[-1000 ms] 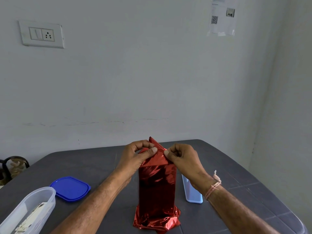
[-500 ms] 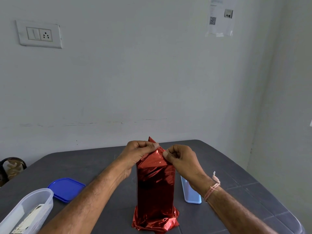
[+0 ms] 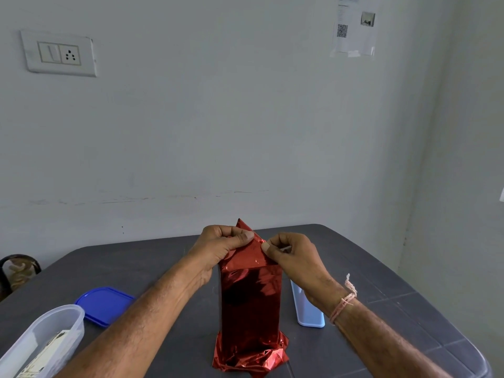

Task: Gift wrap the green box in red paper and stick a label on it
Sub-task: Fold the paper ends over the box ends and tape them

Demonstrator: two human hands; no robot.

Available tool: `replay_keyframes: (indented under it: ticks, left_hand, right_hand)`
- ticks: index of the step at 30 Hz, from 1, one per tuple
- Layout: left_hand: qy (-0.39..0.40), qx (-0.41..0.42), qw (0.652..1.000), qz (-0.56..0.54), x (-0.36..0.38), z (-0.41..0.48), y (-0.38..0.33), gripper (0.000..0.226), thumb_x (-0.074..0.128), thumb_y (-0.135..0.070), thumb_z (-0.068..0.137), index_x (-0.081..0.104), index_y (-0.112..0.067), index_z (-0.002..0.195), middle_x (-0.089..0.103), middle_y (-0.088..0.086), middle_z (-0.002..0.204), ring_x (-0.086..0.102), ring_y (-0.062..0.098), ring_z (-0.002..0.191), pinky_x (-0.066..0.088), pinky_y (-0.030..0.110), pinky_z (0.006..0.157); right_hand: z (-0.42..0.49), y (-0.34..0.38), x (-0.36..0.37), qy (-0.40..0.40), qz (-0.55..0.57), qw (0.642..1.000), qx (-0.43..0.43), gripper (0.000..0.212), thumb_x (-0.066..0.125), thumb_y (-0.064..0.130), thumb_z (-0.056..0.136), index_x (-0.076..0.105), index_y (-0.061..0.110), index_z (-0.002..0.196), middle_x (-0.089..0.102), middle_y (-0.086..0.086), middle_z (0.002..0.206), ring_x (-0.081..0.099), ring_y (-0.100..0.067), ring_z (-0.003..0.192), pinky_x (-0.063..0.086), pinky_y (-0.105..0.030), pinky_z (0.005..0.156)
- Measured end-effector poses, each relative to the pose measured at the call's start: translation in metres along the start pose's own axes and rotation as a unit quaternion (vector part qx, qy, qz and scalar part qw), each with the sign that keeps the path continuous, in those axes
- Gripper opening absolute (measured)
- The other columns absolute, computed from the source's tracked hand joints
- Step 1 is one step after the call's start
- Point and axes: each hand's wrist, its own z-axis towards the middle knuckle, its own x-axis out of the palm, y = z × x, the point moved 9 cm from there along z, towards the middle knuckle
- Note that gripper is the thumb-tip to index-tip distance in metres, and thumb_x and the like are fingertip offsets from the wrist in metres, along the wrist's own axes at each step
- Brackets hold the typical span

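Both hands, left hand (image 3: 218,245) & right hand (image 3: 293,251), pinch red paper (image 3: 249,296) at box's top flap, folding it; right maybe holds tape. Next: crease, tape down.

**Both hands closed on the top fold**

Both bare forearms are stretched forward and angled inward. The left hand (image 3: 221,246) is curled, its thumb pressed onto the folded top of the shiny red foil wrapping paper (image 3: 251,296). The same fold is pinched by the right hand (image 3: 294,255), just beside it. A pale thread band (image 3: 344,303) is worn on the right wrist.
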Motion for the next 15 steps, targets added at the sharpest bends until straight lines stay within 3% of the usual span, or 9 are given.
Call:
replay_keyframes:
  ticks: [4,10,15]
  left_hand:
    - [-0.013,0.018,1.0,-0.002,-0.002,-0.001,0.001,0.019,0.083,-0.014,0.08,0.079,-0.004,0.096,0.08,0.008,0.088,0.076,0.012,0.076,0.057,0.018,0.062]
    - [-0.035,0.037,0.999,0.007,-0.006,-0.001,0.005,0.017,0.083,-0.015,0.08,0.08,-0.005,0.093,0.079,0.003,0.084,0.074,0.005,0.072,0.054,0.014,0.06]
    - [-0.048,0.036,0.998,0.02,-0.008,0.0,0.009,0.014,0.083,-0.014,0.08,0.08,-0.005,0.09,0.079,0.0,0.082,0.073,0.002,0.069,0.053,0.012,0.058]
  right_hand:
    - [-0.001,-0.003,0.0,0.003,0.026,1.0,0.007,0.015,0.074,0.03,0.094,0.08,0.022,0.084,0.077,0.005,0.082,0.072,-0.013,0.084,0.061,-0.032,0.082]
    - [-0.002,-0.008,-0.006,-0.009,0.065,0.997,0.029,0.008,0.072,0.031,0.094,0.076,0.025,0.091,0.073,0.007,0.086,0.068,-0.006,0.079,0.051,-0.021,0.069]
    - [-0.009,-0.015,0.0,0.042,0.109,0.991,0.063,0.015,0.071,0.034,0.094,0.075,0.021,0.099,0.071,0.005,0.085,0.065,-0.007,0.076,0.052,-0.021,0.067]
